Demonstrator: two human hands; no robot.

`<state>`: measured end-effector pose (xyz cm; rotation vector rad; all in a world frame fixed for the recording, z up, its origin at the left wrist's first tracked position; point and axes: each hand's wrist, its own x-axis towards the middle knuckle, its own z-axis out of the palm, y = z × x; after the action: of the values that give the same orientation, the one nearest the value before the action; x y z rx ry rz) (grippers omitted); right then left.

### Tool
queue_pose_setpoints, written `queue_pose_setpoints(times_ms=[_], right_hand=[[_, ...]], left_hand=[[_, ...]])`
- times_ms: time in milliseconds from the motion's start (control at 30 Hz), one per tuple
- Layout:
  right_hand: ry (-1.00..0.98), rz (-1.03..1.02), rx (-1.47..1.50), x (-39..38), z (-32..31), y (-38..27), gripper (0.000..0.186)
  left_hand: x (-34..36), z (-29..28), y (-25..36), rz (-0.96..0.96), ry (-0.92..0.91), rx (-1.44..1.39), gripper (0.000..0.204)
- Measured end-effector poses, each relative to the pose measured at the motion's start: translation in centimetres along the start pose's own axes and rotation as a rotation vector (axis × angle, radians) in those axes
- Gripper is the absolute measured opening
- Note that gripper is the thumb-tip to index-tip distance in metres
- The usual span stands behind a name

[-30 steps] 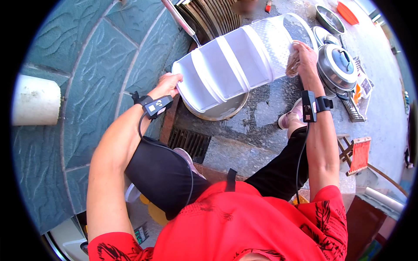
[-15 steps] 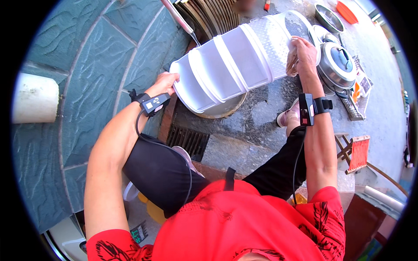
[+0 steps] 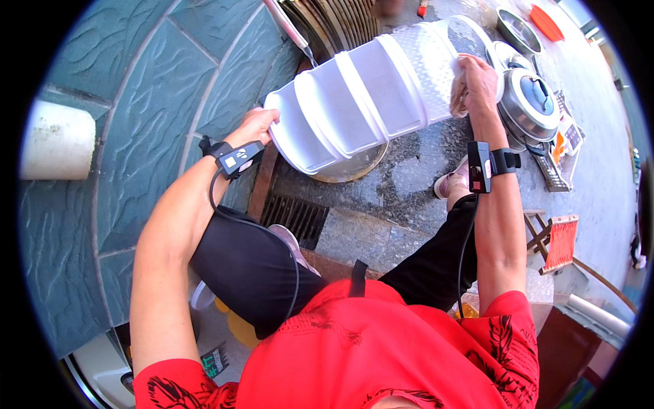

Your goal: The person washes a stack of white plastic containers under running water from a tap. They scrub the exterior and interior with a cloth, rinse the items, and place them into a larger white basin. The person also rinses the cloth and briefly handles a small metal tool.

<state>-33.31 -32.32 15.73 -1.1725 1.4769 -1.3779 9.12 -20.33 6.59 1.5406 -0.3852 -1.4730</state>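
Observation:
A long white plastic stack of tiers (image 3: 340, 99), open along its near side, lies tilted across in front of me. My left hand (image 3: 255, 125) grips the rim at its lower left end, with the thumb over the edge. At the upper right end, my right hand (image 3: 479, 83) is closed on the rim of the dotted, clear section (image 3: 436, 63). The far fingers of both hands are hidden by the plastic. Below the stack, a round basin (image 3: 357, 165) shows only its near part.
Blue-grey stone tiles (image 3: 150, 123) cover the left side, with a white cylinder (image 3: 60, 141) beside them. A floor grate (image 3: 294, 217) lies near my feet. On the right are a lidded metal pot (image 3: 528, 105), a metal bowl (image 3: 518, 31), a grey basket (image 3: 555, 170) and a folding stool (image 3: 560, 244).

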Motion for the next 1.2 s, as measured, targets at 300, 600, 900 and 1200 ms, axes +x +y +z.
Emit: queue_pose_setpoints(times_ms=[300, 600, 900, 1200], right_hand=[[-0.041, -0.082, -0.098, -2.6, 3.3, -1.5, 0.021], [0.109, -0.162, -0.156, -1.7, -0.1, -5.6, 0.025], [0.199, -0.012, -0.013, -1.4, -2.5, -3.9, 0.022], [0.191, 0.027, 0.047, -0.9, -1.3, -3.0, 0.018]], left_hand=[[1.6, -5.3, 0.1, -0.016, 0.127, 0.039, 0.045], [1.1, 0.2, 2.0, 0.085, 0.031, 0.016, 0.036], [3.8, 6.0, 4.5, 0.297, 0.086, 0.157, 0.021], [7.1, 5.2, 3.2, 0.315, 0.181, 0.185, 0.02]])
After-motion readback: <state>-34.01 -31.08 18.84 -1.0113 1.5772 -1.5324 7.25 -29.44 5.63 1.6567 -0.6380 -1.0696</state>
